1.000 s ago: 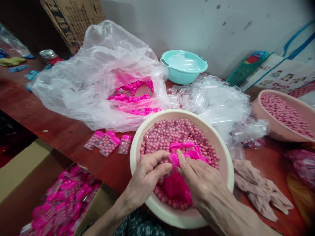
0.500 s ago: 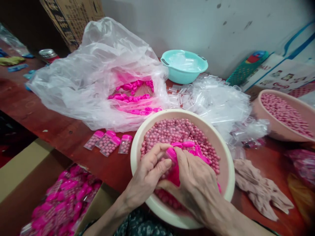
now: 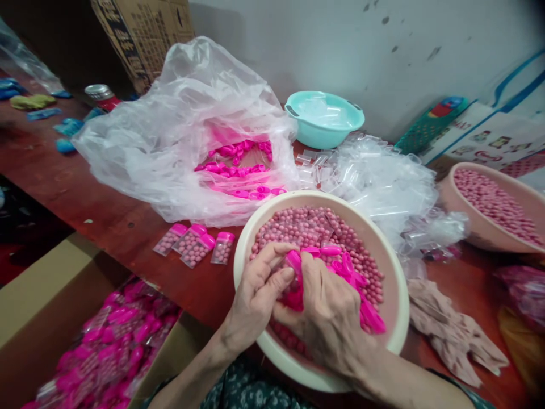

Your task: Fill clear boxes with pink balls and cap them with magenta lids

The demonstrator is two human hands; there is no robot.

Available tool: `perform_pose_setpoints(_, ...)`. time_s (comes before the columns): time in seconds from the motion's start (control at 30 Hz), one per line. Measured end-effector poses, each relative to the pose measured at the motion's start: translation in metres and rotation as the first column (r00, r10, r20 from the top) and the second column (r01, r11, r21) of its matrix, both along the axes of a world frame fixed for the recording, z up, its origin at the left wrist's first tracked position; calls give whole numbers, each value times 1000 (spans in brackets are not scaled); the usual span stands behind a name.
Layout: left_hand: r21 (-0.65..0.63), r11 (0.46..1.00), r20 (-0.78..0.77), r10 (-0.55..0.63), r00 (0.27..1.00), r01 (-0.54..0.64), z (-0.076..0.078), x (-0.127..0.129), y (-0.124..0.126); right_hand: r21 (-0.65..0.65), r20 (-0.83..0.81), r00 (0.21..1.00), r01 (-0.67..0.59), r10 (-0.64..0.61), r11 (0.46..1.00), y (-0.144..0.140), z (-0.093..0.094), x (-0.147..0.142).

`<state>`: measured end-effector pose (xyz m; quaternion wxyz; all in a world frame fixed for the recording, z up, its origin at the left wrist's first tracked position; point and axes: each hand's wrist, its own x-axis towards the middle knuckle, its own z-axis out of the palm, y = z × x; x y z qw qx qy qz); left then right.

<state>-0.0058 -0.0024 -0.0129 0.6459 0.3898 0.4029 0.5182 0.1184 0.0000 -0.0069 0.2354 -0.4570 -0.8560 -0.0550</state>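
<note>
Both hands work over the cream basin (image 3: 398, 318), which sits at the near edge of the counter (image 3: 106, 210) and is heaped with small pink beads (image 3: 298, 227). Left hand (image 3: 255, 298) has its grip narrowed, thumb and forefinger pinched on a little clear vial (image 3: 284, 271) held just above the beads near the basin's middle; right hand (image 3: 330, 312) has its grip closed on the hot-pink cap (image 3: 294, 262) at the vial's mouth, with more loose caps (image 3: 370, 315) lying by its knuckles toward the basin's right wall. How fully the cap is seated I cannot tell, since the fingers cover the joint. To do this well, I judge the vial should be kept upright and steady in the left pinch while the cap is pressed straight down, squarely over the mouth, so no beads spill back or jam the rim. Keeping the work low over the basin means any dropped bead lands among the rest. Just left of the basin lie four capped vials (image 3: 193, 247) in a row; behind it spreads a clear bag of pink caps (image 3: 238, 170), and to its back right a heap of empty clear vials (image 3: 374, 176). Below the basin's left, off the counter edge, a cardboard box (image 3: 106, 346) holds many finished pieces.
</note>
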Motion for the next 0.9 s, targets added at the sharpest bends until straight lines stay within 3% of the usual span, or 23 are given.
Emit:
perform_pose_setpoints(0.07, -41, 999, 79, 10, 997, -7, 0, 1, 1, -178, -170, 985, -66, 35, 982, 2, 1, 4)
perform_pose_setpoints(0.13, -97, 995, 126, 20, 992, -8, -1, 1, 2, -395, -366, 930, -117, -39, 911, 4, 4, 13)
perform_pose_setpoints(0.23, -149, 989, 158, 37, 987, -13, -2, 1, 4, -658, -614, 717, -235, -330, 715, 9, 14, 29)
perform_pose_setpoints(0.3, -161, 987, 158, 15, 987, 11, -3, 0, 4, -717, -659, 576, -290, -483, 633, 12, 21, 36)
perform_pose_setpoints(0.33, -163, 986, 149, -1, 989, 26, -3, 0, 4, -721, -661, 553, -280, -507, 634, 14, 24, 38)
perform_pose_setpoints(0.4, -156, 987, 115, -14, 993, 32, -3, 1, 3, -683, -642, 610, -179, -465, 708, 17, 27, 39)
perform_pose_setpoints(0.5, -109, 994, 76, -6, 997, 14, 0, 2, 1, -542, -490, 835, -65, -252, 838, 15, 22, 35)
perform_pose_setpoints(0.6, -79, 996, 61, -24, 998, 29, 2, 3, -1, -435, -226, 974, -131, 33, 891, 10, 10, 33)
perform_pose_setpoints(0.67, -82, 996, 42, -23, 999, 27, 2, 2, -2, -360, -81, 989, -147, 126, 922, 8, 4, 32)
perform_pose_setpoints(0.73, -83, 996, 23, -24, 999, 26, 2, 1, -3, -302, 3, 991, -128, 135, 945, 6, 2, 28)
perform_pose_setpoints(0.9, -25, 1000, -53, 3, 999, -4, -1, 0, -6, -295, 63, 991, -96, 120, 951, 6, 7, 14)
